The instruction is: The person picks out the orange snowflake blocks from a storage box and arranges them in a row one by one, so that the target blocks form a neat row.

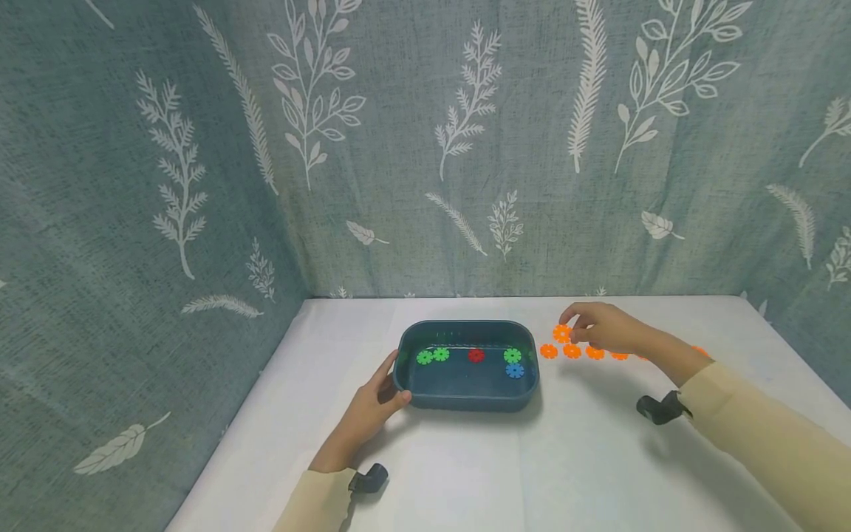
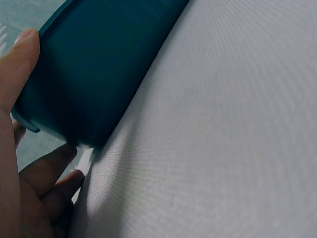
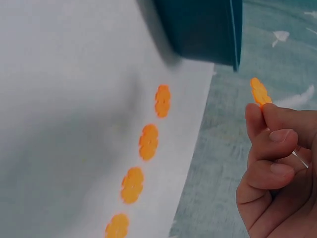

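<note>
My right hand [image 1: 606,326] pinches an orange notched plastic disc [image 1: 562,333] between thumb and fingertips, to the right of a dark teal tub [image 1: 465,403]. In the right wrist view, the pinched disc [image 3: 259,91] stands up edgewise above the fingers. Below that hand, several more orange discs [image 1: 548,351] lie in a row on the white table. My left hand [image 1: 369,411] holds the tub's left end, thumb at the front corner and fingers along the side. Inside the tub are green discs [image 1: 441,355], one red disc [image 1: 476,355] and one blue disc [image 1: 515,370].
The white table [image 1: 452,465] runs back to a grey-green leaf-patterned curtain [image 1: 399,148], which also hangs along the left side. Part of the orange row is hidden behind the right forearm [image 1: 671,355]. Each wrist carries a small black device [image 1: 658,408].
</note>
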A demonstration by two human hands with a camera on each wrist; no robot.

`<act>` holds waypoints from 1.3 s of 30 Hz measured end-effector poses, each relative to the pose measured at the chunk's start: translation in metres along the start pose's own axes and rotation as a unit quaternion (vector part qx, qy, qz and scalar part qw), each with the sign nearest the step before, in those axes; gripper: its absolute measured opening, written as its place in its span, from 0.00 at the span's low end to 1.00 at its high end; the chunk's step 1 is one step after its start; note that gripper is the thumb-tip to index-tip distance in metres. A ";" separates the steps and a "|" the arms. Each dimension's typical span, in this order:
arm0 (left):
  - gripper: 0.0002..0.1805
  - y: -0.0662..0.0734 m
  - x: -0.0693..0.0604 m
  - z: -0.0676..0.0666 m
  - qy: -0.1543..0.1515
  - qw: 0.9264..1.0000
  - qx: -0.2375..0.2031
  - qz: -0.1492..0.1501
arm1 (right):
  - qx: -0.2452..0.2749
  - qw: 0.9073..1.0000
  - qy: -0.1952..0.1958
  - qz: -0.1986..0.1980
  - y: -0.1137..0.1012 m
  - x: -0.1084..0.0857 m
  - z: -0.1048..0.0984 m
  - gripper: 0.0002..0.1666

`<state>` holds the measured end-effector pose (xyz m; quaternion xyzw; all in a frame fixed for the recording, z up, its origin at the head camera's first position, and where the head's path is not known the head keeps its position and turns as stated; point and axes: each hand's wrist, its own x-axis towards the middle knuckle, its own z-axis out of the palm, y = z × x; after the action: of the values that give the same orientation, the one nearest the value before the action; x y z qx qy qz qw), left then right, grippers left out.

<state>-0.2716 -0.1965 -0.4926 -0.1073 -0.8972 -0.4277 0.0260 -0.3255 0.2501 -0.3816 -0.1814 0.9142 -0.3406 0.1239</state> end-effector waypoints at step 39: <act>0.46 0.003 0.000 -0.001 -0.003 1.000 0.005 -0.012 | 0.058 0.987 0.106 0.109 0.114 -0.071 -0.043 0.29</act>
<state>-0.2710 -0.1954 -0.4899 -0.0977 -0.9008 -0.4228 0.0183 -0.3045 0.3843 -0.4184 -0.0358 0.9150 -0.3951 0.0736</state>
